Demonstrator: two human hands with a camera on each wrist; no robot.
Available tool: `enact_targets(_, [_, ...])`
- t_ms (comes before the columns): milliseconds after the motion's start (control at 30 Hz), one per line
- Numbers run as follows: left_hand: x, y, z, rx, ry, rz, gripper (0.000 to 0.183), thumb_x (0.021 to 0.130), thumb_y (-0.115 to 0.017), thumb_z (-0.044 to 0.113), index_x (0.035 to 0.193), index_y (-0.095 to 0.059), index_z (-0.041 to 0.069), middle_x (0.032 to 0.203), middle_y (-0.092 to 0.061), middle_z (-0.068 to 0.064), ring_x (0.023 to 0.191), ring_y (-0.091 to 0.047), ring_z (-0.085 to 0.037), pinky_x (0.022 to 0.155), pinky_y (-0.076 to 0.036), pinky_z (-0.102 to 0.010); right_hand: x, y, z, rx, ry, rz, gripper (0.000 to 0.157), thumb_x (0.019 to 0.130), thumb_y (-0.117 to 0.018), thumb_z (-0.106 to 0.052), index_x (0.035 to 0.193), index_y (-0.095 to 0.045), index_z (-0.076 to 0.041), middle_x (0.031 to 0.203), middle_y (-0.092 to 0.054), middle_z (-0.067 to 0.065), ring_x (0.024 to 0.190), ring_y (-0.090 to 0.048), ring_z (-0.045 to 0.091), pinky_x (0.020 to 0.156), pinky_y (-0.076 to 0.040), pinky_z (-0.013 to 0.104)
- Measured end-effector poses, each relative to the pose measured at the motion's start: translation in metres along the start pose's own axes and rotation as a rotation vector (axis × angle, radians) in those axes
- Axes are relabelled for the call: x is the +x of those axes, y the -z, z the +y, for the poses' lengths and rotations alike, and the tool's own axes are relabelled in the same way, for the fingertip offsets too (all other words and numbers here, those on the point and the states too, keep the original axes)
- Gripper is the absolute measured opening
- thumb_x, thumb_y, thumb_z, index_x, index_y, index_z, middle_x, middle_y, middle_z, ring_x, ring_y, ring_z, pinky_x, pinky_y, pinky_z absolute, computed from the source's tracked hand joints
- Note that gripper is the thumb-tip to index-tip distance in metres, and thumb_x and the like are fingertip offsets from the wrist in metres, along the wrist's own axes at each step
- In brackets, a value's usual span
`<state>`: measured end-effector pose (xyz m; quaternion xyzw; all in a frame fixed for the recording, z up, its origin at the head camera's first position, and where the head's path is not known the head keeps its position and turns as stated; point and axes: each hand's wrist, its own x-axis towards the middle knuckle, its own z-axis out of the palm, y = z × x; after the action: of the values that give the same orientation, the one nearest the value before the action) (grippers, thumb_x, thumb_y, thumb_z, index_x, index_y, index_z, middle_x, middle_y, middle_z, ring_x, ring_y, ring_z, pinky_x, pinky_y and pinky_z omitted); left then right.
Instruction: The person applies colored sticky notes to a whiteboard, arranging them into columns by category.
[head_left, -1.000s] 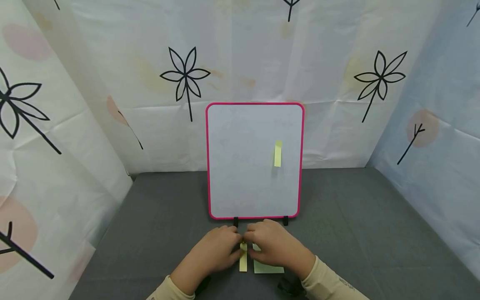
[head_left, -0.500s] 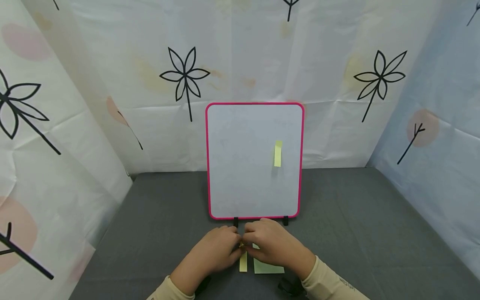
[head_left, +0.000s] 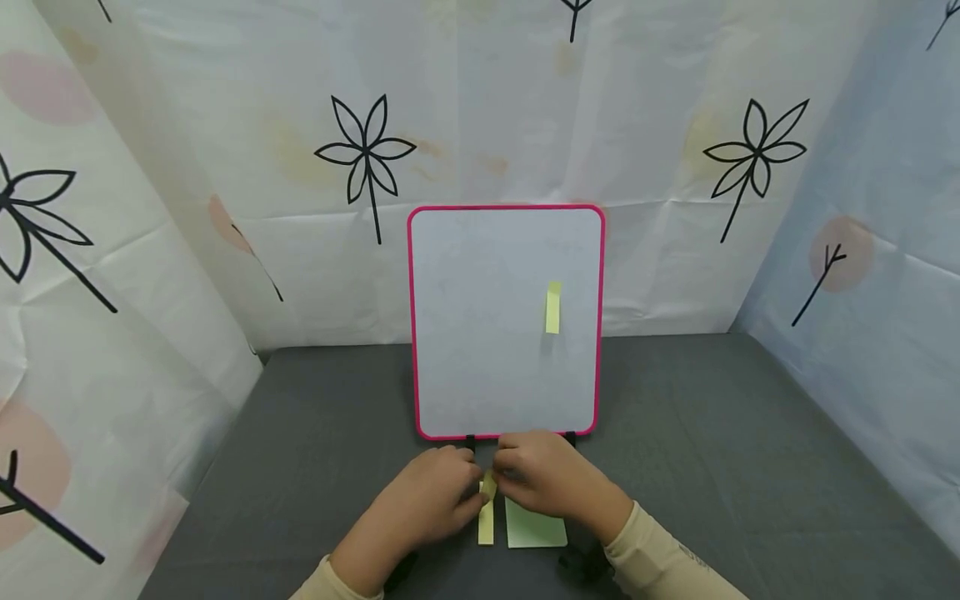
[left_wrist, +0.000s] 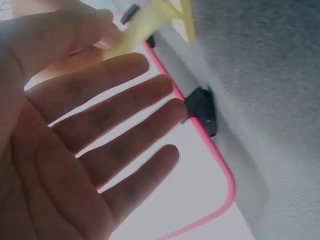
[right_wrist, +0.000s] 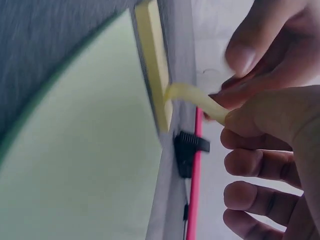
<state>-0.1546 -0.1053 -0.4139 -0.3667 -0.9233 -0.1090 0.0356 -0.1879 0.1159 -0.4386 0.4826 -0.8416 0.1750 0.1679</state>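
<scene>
A narrow pad of yellow sticky notes [head_left: 486, 529] lies on the grey table in front of the whiteboard. Its top note [right_wrist: 195, 94] curls up from the pad, one end still attached. My right hand [head_left: 551, 479] pinches the free end between thumb and index finger, its other fingers loosely bent. Just to the left, my left hand [head_left: 435, 492] hovers by the pad; in the left wrist view its fingers [left_wrist: 125, 145] are fairly straight and grip nothing. Beneath the right hand lies a pale green square of paper [head_left: 536, 529], partly covered by that hand.
A pink-framed whiteboard [head_left: 487, 333] stands upright behind the hands on black clip feet [left_wrist: 202, 110]. One yellow strip [head_left: 552, 308] sticks to its right half. Patterned cloth walls [head_left: 517, 108] enclose the table at the back and sides.
My right hand has shifted slightly up and right, drawing the top yellow note up from the pad. More of the green paper shows. My left hand has barely moved.
</scene>
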Motion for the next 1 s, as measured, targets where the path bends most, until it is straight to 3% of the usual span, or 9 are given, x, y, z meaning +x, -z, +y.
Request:
enact_targets(200, [0.0,0.006,0.014,0.011,-0.063,0.021,0.028,0.093,-0.081,0.022,0.074,-0.061,0.019,0.07,-0.045,0.012,0.064,-0.037,-0.003,0.061,-0.034,-0.018,-0.004,-0.002,0.009,0.076,-0.079,-0.038,0.019,0.092,-0.08,-0.012,0.08,-0.07,-0.023,0.077,-0.056,-0.014,0.064,-0.041,-0.006,0.059,-0.035,0.008])
enact_targets(500, [-0.002,-0.006,0.027,0.039,-0.086,0.052,0.045,0.086,-0.077,0.008,0.061,-0.042,0.02,0.064,-0.027,0.012,0.059,-0.018,-0.003,0.053,-0.017,-0.016,-0.006,-0.005,0.012,0.12,-0.105,-0.064,0.019,0.093,-0.079,-0.012,0.08,-0.071,-0.023,0.078,-0.057,-0.014,0.064,-0.041,-0.006,0.059,-0.036,0.009])
enact_targets(767, [-0.002,-0.012,0.026,0.079,-0.076,-0.004,0.034,0.08,-0.089,0.015,0.065,-0.059,0.022,0.064,-0.043,0.01,0.058,-0.035,-0.003,0.054,-0.032,-0.019,-0.006,-0.005,0.014,0.15,-0.135,-0.097,0.012,0.094,-0.079,-0.014,0.085,-0.075,-0.022,0.082,-0.06,-0.014,0.067,-0.045,-0.005,0.06,-0.038,0.009])
enact_targets(1000, [0.0,-0.013,0.026,0.075,-0.087,-0.015,0.027,0.079,-0.089,0.015,0.068,-0.065,0.022,0.063,-0.046,0.011,0.057,-0.035,-0.002,0.055,-0.031,-0.018,-0.008,-0.005,0.016,0.144,-0.152,-0.11,0.012,0.094,-0.079,-0.016,0.086,-0.074,-0.023,0.082,-0.059,-0.015,0.068,-0.045,-0.005,0.061,-0.038,0.01])
